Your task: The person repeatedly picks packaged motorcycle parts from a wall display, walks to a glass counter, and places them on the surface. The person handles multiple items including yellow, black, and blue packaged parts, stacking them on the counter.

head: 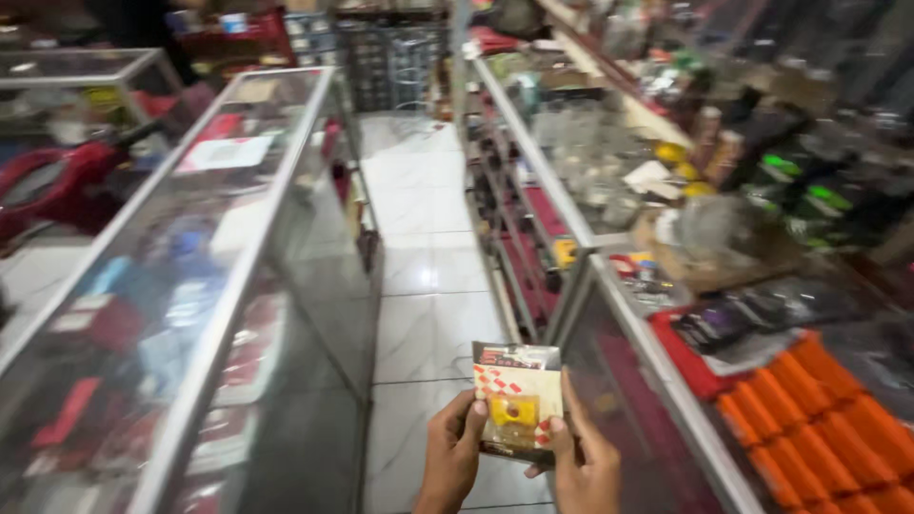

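I hold a small packet in both hands, low in front of me over the tiled floor. My left hand pinches its left edge, thumb on the front, and my right hand pinches the right edge, fingers running up beside it. The packet stands upright, its long axis running up and away from me, top edge farthest, leaning slightly left, printed face toward me with a yellow part showing in the middle. To my left runs a long glass counter; to my right another counter carries orange pieces in a row. Farther on, the aisle narrows toward blurred shelves.
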A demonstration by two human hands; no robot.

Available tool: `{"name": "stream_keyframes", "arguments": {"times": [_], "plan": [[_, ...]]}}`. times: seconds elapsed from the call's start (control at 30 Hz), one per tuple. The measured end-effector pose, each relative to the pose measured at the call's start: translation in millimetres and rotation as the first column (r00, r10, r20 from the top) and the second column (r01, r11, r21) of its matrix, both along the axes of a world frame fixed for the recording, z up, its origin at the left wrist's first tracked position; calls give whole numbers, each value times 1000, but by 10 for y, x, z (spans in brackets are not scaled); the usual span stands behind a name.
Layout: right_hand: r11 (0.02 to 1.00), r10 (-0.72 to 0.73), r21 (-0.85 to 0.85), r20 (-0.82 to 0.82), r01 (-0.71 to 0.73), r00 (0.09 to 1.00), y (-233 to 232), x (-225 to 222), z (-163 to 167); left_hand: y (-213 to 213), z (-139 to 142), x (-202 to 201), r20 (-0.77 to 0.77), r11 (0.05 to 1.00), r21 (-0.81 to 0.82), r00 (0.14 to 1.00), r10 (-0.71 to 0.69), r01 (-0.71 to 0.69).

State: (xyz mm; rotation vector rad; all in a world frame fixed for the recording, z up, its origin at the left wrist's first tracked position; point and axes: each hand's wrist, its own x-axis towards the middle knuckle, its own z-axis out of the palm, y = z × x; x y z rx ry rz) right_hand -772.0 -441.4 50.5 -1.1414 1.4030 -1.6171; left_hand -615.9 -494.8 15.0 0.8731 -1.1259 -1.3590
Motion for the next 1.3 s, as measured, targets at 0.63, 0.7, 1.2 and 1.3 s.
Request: {"name": "stream_keyframes", "arguments": {"times": [0.63, 0.7, 1.2, 1.3], "plan": [[454, 890, 148, -26, -879, 455, -465, 3494, -6, 1074, -140, 3353, 34, 626, 29, 626, 779, -780], [331, 931, -6, -157, -943, 328, -476, 3852, -75, 1255, -85, 3544, 76, 521, 27, 521, 850, -853], [-153, 748, 219, -612, -964, -257, -497, 5461, -129, 1875, 291, 4231, 759, -34, -212, -187, 624, -977], [-214, 630, 124, -740, -969, -234, -479, 5563, -130, 1853, 221, 4165, 792, -43, -281, -258, 554, -959]]}}
